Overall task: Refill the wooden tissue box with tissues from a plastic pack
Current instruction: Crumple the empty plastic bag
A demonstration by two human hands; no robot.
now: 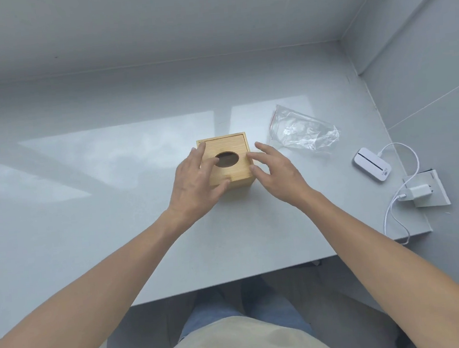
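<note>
A square wooden tissue box (pixel 236 167) stands in the middle of the grey table (pixel 87 214). Its lid is on and has a dark oval opening; no tissue shows in it. My left hand (pixel 196 185) lies over the box's left side, with fingers on the lid by the opening and the thumb at the front edge. My right hand (pixel 275 172) is spread at the box's right side, with fingertips touching its right edge. A clear plastic bag (pixel 302 131) with a red zip strip lies crumpled to the right behind the box. It looks empty.
A small white device (pixel 372 167) lies near the table's right edge, with a white cable (pixel 405 164) running to a white charger plug (pixel 418 192) on a white block. Walls close in at the back and right. The table's front edge lies near my lap.
</note>
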